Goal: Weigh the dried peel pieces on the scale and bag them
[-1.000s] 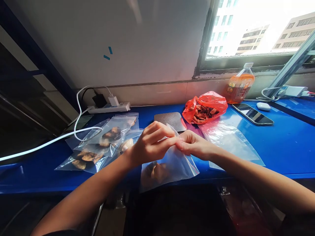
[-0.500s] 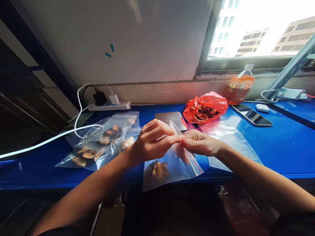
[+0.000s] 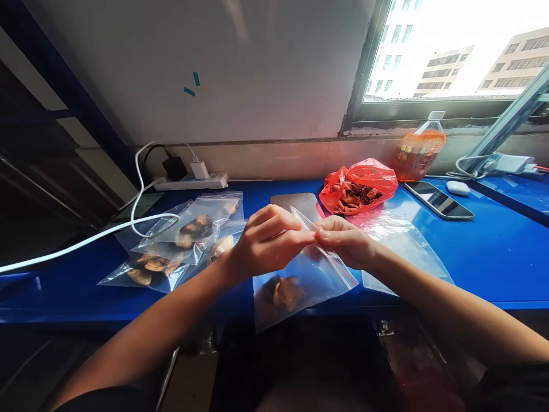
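A clear zip-lock bag (image 3: 317, 286) hangs tilted at the front edge of the blue table, with brown dried pieces (image 3: 283, 292) in its lower corner. My left hand (image 3: 272, 237) pinches the bag's zip edge from the left. From the other side my right hand (image 3: 345, 239) grips the same edge, its fingertips close against the left ones. The zip strip runs down to the right beyond my right hand. Behind the hands lies a dark flat square plate (image 3: 295, 203), partly covered by them.
Filled clear bags (image 3: 171, 257) overlap on the left, under a white cable (image 3: 98, 237). A red plastic bag (image 3: 373, 174) of dried reddish pieces stands behind. Flat clear bags (image 3: 403, 252) lie right, near a phone (image 3: 440, 200), an earbud case (image 3: 458, 187) and a drink bottle (image 3: 420, 149).
Both hands stay pinched at the zip edge, their fingertips shifted slightly left and up. The bag's lower part has swung a little to the right.
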### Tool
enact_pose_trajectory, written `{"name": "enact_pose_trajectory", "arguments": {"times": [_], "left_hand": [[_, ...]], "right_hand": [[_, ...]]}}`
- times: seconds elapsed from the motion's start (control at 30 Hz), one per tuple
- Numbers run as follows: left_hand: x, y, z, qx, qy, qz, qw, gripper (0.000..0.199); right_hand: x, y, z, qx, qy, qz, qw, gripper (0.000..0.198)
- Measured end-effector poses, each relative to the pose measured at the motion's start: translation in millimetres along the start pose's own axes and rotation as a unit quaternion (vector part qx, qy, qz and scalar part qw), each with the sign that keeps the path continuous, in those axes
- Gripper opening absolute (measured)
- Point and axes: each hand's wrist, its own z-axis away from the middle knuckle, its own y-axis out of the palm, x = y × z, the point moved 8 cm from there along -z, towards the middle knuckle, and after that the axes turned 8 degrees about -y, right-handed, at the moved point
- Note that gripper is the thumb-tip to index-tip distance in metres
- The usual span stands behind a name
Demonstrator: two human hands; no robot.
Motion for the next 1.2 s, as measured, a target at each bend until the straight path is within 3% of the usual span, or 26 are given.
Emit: {"name": "enact_pose_trajectory", "arguments": {"times": [0.13,0.37,0.47,0.57,0.63,0.73,0.9,1.03,1.2], "left_hand": [[2.8,0.0,-1.3,0.009,-0.009,-0.004,1.0,0.009],[8.3,3.0,-1.4,0.039,-0.017,-0.003,0.999,0.011],[15.8,1.5,-0.3,0.041,-0.025,-0.003,0.999,0.012],[31.9,-6.8,-0.2,0.021,-0.059,-0.01,0.998,0.01],[43.0,-10.7,-0.2,0.02,-0.085,-0.013,0.996,0.009],[52.8,-5.6,0.7,0.066,-0.115,-0.002,0.991,0.007],[46.9,16.0,5.6,0.167,-0.129,0.029,0.977,0.004],[45.5,25.2,9.6,0.201,-0.135,0.012,0.97,0.003],[60.2,18.6,12.7,0.186,-0.154,-0.031,0.97,0.007]], "right_hand": [[-1.9,2.6,0.5,-0.006,0.017,-0.021,1.0,0.047],[2.5,-1.2,-0.4,-0.057,-0.003,0.038,0.998,0.051],[-1.9,-8.7,-2.5,-0.095,0.001,0.044,0.994,0.045],[1.1,-27.1,-6.9,-0.157,-0.045,0.059,0.985,0.044],[6.8,-39.3,-9.2,-0.186,-0.077,0.104,0.974,0.046],[20.3,-45.6,-8.4,-0.199,-0.105,0.233,0.946,0.05],[53.5,-20.6,8.1,-0.182,-0.214,0.39,0.877,0.035],[50.6,1.6,10.7,-0.102,-0.206,0.501,0.834,0.034],[43.1,2.3,8.7,-0.096,-0.202,0.54,0.811,0.028]]}}
